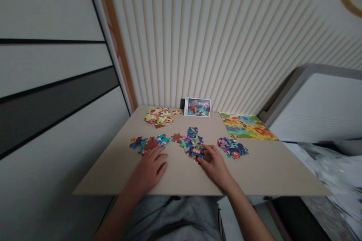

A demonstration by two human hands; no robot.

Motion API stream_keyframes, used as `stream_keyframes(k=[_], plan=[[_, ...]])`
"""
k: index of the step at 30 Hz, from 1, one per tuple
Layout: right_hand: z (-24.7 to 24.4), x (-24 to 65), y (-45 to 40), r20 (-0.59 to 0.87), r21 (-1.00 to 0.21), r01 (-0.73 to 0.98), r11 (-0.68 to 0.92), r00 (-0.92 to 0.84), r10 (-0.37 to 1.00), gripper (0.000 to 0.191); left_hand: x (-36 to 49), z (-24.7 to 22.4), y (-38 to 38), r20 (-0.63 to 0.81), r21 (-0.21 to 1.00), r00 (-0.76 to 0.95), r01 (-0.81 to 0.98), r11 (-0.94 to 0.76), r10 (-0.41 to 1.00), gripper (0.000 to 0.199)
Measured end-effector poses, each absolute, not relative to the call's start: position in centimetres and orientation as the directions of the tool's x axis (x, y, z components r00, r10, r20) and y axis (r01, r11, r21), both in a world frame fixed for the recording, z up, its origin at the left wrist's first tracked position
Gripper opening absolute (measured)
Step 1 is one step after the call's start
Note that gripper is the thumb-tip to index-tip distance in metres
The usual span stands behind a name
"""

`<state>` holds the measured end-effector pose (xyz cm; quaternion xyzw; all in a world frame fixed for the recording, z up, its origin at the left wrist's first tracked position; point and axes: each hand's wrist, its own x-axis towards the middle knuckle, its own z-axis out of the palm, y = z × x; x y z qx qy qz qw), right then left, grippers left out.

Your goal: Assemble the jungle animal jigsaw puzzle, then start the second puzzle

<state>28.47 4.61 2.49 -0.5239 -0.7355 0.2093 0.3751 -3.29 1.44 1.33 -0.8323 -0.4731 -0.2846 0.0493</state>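
My left hand [150,166] rests palm down on the table with its fingers spread. Its fingertips reach the lower edge of a loose heap of blue, teal and brown jigsaw puzzle pieces [149,144]. My right hand [215,165] is at the right edge of the middle heap of puzzle pieces [192,142]. Its thumb and index finger are apart and touch the pieces there; no piece shows clearly between them. A brown puzzle piece [177,138] lies between the two heaps. Right of my right hand is another heap of purple and dark blue puzzle pieces [233,148].
At the back left lies a heap of yellow, red and cream puzzle pieces [158,116]. A picture card [197,107] leans upright at the table's back. An animal puzzle picture [249,126] lies at the back right of the beige table [181,182]. Ridged panelling [181,37] rises behind.
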Motion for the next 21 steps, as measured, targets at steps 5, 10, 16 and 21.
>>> stream_keyframes(k=[5,10,16,21], plan=[[2.6,28.2,4.2,0.416,-0.732,0.552,0.4,-0.102,0.904,0.052,-3.4,1.1,1.6,0.509,0.206,0.386,0.813,-0.544,0.769,0.025],[3.0,27.9,3.8,0.479,-0.713,0.532,0.456,-0.105,0.872,0.056,-3.5,0.9,1.7,0.522,0.196,0.383,0.816,-0.544,0.762,0.03],[3.2,25.4,1.8,0.361,-0.739,0.462,0.491,-0.344,0.867,0.064,-3.4,1.8,1.0,0.481,0.226,0.454,0.762,-0.606,0.75,0.054],[4.3,22.9,0.1,0.285,-0.665,0.51,0.546,-0.502,0.816,0.057,-3.2,3.2,0.4,0.373,0.28,0.609,0.645,-0.711,0.7,0.064]])
